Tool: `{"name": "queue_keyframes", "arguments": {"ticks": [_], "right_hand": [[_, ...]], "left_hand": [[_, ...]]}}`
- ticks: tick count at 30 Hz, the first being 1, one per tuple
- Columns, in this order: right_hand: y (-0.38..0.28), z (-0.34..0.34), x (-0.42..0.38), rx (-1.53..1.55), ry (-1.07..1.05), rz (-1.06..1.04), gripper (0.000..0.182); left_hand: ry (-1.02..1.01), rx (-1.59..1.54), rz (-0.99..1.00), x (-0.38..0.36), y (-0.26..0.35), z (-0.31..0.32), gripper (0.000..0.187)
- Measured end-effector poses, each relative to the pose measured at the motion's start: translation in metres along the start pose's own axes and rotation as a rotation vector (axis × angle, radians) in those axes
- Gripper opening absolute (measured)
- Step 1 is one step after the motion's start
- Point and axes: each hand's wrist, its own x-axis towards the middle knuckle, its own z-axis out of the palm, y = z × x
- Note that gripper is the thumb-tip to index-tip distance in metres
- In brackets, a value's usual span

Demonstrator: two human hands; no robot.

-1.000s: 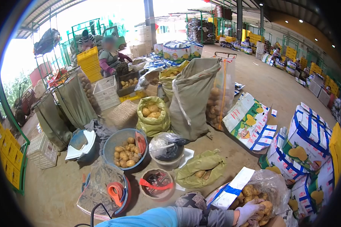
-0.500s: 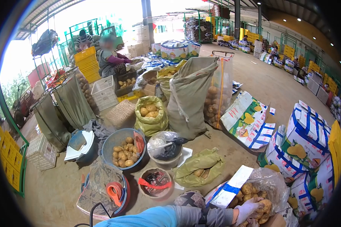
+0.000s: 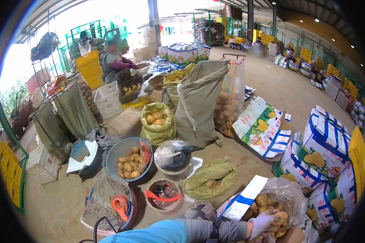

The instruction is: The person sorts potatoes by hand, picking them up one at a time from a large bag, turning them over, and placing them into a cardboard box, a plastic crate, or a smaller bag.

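Note:
My left hand [image 3: 265, 223], in a pale glove, reaches to the lower right and curls its fingers over a potato [image 3: 282, 218]. Around it lie several more potatoes [image 3: 263, 200] in a carton lined with clear plastic [image 3: 290, 193]. A white carton flap with blue tape [image 3: 245, 198] stands up beside my wrist. My right hand cannot be made out. Just beyond the carton, an olive woven sack [image 3: 198, 184] lies slumped with a few potatoes in its mouth.
A bucket with a red-handled tool [image 3: 166, 197], a blue tub of potatoes [image 3: 113, 156] and a full green sack [image 3: 158, 131] stand ahead. Printed cartons [image 3: 324, 141] are stacked at right. A seated co-worker [image 3: 113, 67] is at back left.
My left hand has shifted slightly left over the potatoes, its fingers still on them. The whole view has moved a little. A background person near the yellow crates has changed posture.

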Motion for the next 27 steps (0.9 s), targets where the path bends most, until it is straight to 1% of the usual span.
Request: {"name": "queue_keyframes", "arguments": {"ticks": [4, 7, 10, 11, 12, 13, 14, 15, 16, 17, 18, 19, 20, 21, 22, 23, 24, 25, 26, 27], "right_hand": [[-0.007, -0.004, -0.001, 0.035, 0.054, -0.017, 0.053], [0.007, -0.001, 0.0, 0.086, -0.001, 0.059, 0.048], [0.005, 0.0, 0.006, 0.131, 0.028, 0.033, 0.047], [0.002, -0.002, 0.01, 0.144, 0.039, 0.03, 0.046], [-0.001, -0.005, 0.012, 0.153, 0.05, 0.038, 0.046], [-0.001, -0.009, 0.004, 0.158, 0.063, 0.075, 0.046], [-0.006, -0.01, 0.004, 0.2, 0.119, 0.133, 0.038], [-0.01, -0.016, 0.005, 0.146, 0.141, 0.129, 0.038], [-0.032, -0.03, 0.004, 0.135, 0.221, 0.09, 0.036], [-0.027, -0.031, 0.003, 0.078, 0.346, 0.038, 0.04], [-0.023, -0.032, 0.0, 0.203, 0.449, 0.089, 0.041], [-0.023, -0.037, 0.001, 0.33, 0.568, 0.045, 0.044], [-0.027, -0.045, -0.003, 0.436, 0.613, 0.07, 0.047], [-0.029, -0.053, -0.008, 0.315, 0.633, 0.083, 0.056], [-0.041, -0.064, -0.013, 0.192, 0.65, 0.069, 0.063], [-0.055, -0.072, -0.016, 0.068, 0.661, 0.053, 0.069], [-0.05, -0.063, -0.016, -0.056, 0.632, 0.021, 0.079], [-0.065, -0.063, -0.019, -0.077, 0.571, 0.11, 0.08], [-0.076, -0.065, -0.024, -0.066, 0.502, 0.129, 0.08], [-0.079, -0.06, -0.022, -0.174, 0.43, 0.175, 0.071]], "left_hand": [[-0.026, -0.041, 0.01, 0.002, -0.001, -0.002, 0.047], [-0.051, -0.065, 0.022, 0.006, -0.005, -0.005, 0.048], [-0.052, -0.046, 0.027, 0.019, -0.01, -0.011, 0.048], [-0.05, -0.039, 0.027, 0.004, 0.001, 0.002, 0.048], [0.02, -0.033, -0.021, -0.016, 0.01, 0.005, 0.048], [0.019, -0.126, -0.001, -0.026, 0.018, 0.016, 0.049], [0.07, -0.147, -0.019, -0.036, 0.026, 0.025, 0.051], [-0.024, -0.173, -0.005, -0.025, 0.015, 0.013, 0.045], [-0.119, -0.2, 0.006, -0.013, 0.004, 0.0, 0.039], [-0.03, 0.021, 0.076, -0.033, 0.02, 0.018, 0.041], [-0.017, 0.079, -0.006, -0.033, 0.026, 0.022, 0.046], [-0.219, 0.515, 0.203, -0.026, 0.021, 0.014, 0.042], [-0.289, 1.14, 0.573, -0.02, 0.015, 0.007, 0.038], [-0.248, 1.469, 0.953, -0.015, 0.009, 0.0, 0.034], [-0.198, 0.929, 0.67, -0.009, -0.004, -0.001, 0.036], [-0.209, 0.98, 0.656, -0.014, -0.005, 0.004, 0.036], [-0.22, 1.032, 0.643, -0.019, -0.006, 0.009, 0.037], [-0.322, 1.596, 1.009, -0.029, 0.002, 0.019, 0.035], [-0.497, 0.968, 0.405, -0.017, -0.003, 0.017, 0.025], [-0.338, 0.27, -0.068, -0.005, -0.008, 0.015, 0.016]]}}
